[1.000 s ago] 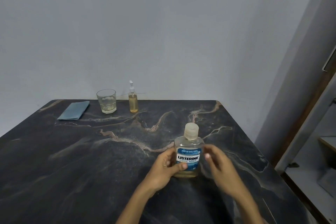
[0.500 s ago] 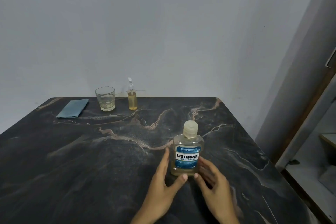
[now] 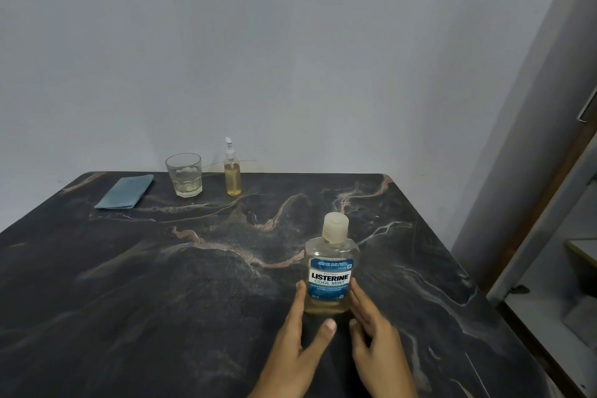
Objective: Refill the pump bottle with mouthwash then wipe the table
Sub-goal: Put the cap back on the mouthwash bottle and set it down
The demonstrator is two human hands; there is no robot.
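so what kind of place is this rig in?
Probably a home room, not a lab: dark marble-patterned table against a plain grey wall, with a clear drinking glass and folded blue cloth on it.

Dark marble table (image 3: pixel 161 300) — folded blue cloth (image 3: pixel 125 192), glass (image 3: pixel 184 175) and pump bottle (image 3: pixel 232 175) upper left; mouthwash bottle (image 3: pixel 331 271) lower centre.

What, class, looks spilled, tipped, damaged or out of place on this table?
Nothing stands out. The mouthwash bottle stands upright and capped between the left hand and right hand. The pump bottle, glass and folded blue cloth sit neatly at the far edge. No spill shows.
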